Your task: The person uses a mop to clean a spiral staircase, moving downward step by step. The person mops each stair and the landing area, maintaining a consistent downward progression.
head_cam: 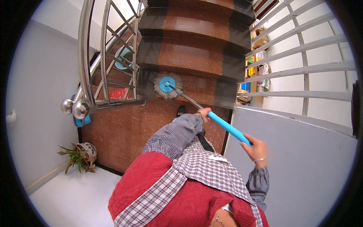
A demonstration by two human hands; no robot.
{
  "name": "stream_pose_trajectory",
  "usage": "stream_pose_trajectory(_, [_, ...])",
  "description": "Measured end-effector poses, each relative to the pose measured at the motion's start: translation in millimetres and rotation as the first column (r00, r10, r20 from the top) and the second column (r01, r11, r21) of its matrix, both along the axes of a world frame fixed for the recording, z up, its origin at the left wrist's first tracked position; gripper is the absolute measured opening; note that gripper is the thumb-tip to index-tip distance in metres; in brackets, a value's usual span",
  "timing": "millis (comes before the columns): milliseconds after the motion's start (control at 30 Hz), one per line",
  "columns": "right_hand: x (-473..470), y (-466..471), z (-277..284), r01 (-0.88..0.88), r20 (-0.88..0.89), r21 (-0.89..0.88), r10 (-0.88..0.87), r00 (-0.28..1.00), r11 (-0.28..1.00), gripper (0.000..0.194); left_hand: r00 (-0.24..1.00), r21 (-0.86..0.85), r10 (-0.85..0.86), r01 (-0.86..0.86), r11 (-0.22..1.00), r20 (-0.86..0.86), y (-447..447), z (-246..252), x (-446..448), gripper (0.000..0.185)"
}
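Note:
A round mop (167, 84) with a blue disc and grey string fringe rests at the left end of the lowest visible step, beside the banister. Its metal pole slants down to the right and ends in a blue grip sleeve (230, 127). My left hand (204, 114) is wrapped around the pole just where the blue sleeve starts. Near the far end of that sleeve, my right hand (256, 147) holds the handle. One dark shoe (181, 110) shows on the reddish-brown landing (127, 127) below the mop head.
Polished stairs (192, 48) rise ahead. A stainless steel banister (86, 56) stands left, with a light-blue basin (120, 58) beyond its bars. A potted plant (80, 159) sits lower left. On the right are a low wall (283, 142) and railing (300, 69), with cardboard boxes (259, 39) behind.

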State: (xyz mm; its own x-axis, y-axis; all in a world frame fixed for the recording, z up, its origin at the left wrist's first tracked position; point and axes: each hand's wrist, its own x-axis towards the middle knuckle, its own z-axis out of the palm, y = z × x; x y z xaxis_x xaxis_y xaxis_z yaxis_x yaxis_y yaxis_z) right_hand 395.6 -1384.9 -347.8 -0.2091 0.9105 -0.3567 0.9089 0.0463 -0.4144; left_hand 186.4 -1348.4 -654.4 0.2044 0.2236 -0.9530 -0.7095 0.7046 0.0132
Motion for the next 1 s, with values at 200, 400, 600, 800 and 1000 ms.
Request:
stream_pose_trajectory(200, [-103.9, 20.2, -68.5, -0.225, -0.01, -0.033, 0.225, 0.974, 0.974, 0.045, 0.977, -0.052, 0.15, -0.16, 0.986, -0.154, 20.0, -49.4, -142.6, 0.019])
stream_pose_trajectory(400, [-112.2, 28.3, -66.4, -0.318, 0.096, -0.051, 0.321, 0.942, 0.947, 0.049, 0.967, -0.117, 0.196, -0.216, 0.969, -0.163, 20.6, -53.8, -148.5, 0.023])
stream_pose_trajectory(600, [-66.3, -18.7, -50.8, -0.199, 0.111, -0.079, 0.207, 0.972, 0.977, 0.049, 0.973, -0.207, -0.076, 0.03, 0.978, -0.219, 7.6, 13.1, -91.8, 0.037])
stream_pose_trajectory(800, [41.9, -82.4, -21.6, 0.021, 0.202, -0.065, -0.007, 0.979, 0.998, 0.047, 0.973, -0.189, -0.23, 0.227, 0.955, 0.006, -24.0, 6.1, 45.2, 0.029])
stream_pose_trajectory(1000, [125.7, -185.1, -3.7, 0.316, 0.254, -0.069, -0.29, 0.923, 0.946, 0.046, 0.758, -0.002, -0.652, 0.652, 0.758, 0.008, -60.8, 18.0, 195.3, 0.023])
